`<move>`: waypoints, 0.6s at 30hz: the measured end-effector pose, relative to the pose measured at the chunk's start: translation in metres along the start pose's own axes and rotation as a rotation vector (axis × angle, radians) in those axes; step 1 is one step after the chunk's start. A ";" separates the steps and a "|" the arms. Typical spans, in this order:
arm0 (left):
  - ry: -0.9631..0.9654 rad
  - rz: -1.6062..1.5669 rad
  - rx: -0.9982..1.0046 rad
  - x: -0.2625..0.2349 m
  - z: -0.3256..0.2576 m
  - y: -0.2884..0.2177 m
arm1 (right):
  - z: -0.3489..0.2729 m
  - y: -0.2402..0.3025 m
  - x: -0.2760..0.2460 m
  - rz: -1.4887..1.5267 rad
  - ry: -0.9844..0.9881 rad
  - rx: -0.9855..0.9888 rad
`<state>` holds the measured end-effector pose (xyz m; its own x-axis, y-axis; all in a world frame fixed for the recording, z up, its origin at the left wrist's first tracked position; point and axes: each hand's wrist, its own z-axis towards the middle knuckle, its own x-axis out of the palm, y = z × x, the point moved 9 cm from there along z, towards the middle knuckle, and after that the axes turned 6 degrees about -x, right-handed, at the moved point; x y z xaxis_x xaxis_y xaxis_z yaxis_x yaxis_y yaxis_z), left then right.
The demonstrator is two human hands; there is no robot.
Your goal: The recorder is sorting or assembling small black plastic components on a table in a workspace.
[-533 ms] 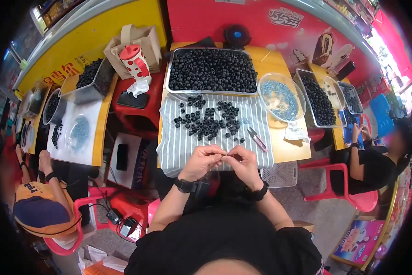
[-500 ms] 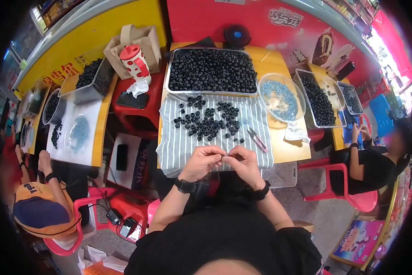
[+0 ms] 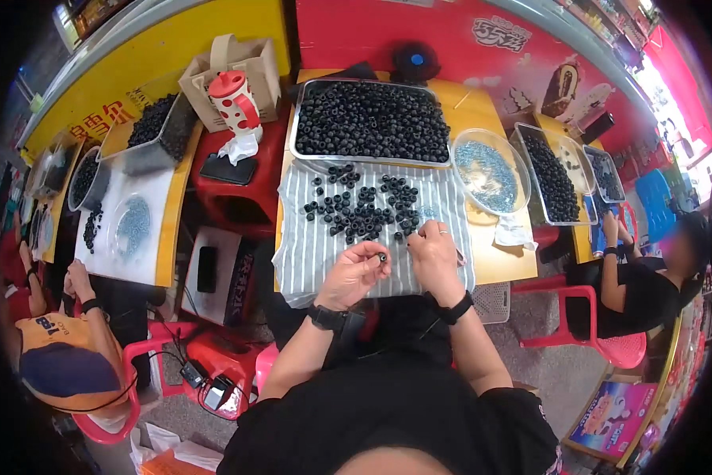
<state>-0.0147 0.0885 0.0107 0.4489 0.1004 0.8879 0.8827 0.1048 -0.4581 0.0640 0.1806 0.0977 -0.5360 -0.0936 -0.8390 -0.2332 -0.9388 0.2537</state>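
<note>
Above the near edge of a grey-and-white striped cloth point(image 3: 302, 261), my left hand point(image 3: 352, 275) pinches a small black ring-shaped piece point(image 3: 382, 257) between thumb and fingers. My right hand point(image 3: 437, 261) reaches down to the cloth, fingers drawn together at the near right side of a loose heap of black ring-shaped pieces point(image 3: 364, 214). Whatever its fingertips hold is too small or hidden. Just beyond them lies a little pile of light blue bits point(image 3: 427, 212). Pink-handled snips point(image 3: 460, 258) are mostly covered by my right hand.
Behind the cloth stands a clear tub point(image 3: 372, 119) full of black pieces. A round clear dish point(image 3: 522, 190) of blue bits sits to its right, near a crumpled tissue point(image 3: 516, 232). People work at side tables, left and right. A red stool point(image 3: 231, 194) holds a cup and a phone.
My hands have parted. The right one has moved forward and right onto the cloth, partly covering the snips; the left keeps a black piece, now turned into view.
</note>
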 end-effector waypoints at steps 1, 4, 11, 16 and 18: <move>-0.006 0.006 -0.004 -0.002 0.000 0.000 | 0.001 0.002 -0.004 0.037 -0.013 0.008; -0.017 0.013 -0.016 -0.008 0.000 0.004 | -0.005 0.001 -0.013 0.458 -0.085 0.166; -0.045 0.001 -0.017 -0.009 0.000 0.005 | -0.008 0.024 -0.015 0.855 -0.077 0.210; -0.047 -0.014 -0.025 -0.011 -0.002 0.007 | -0.011 0.033 -0.009 0.801 -0.107 0.174; -0.044 -0.014 -0.025 -0.012 -0.002 0.008 | -0.010 0.033 -0.011 0.818 -0.128 0.183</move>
<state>-0.0130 0.0865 -0.0031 0.4306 0.1430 0.8912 0.8921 0.0822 -0.4442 0.0703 0.1469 0.1108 -0.6783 -0.6712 -0.2991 0.1461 -0.5222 0.8402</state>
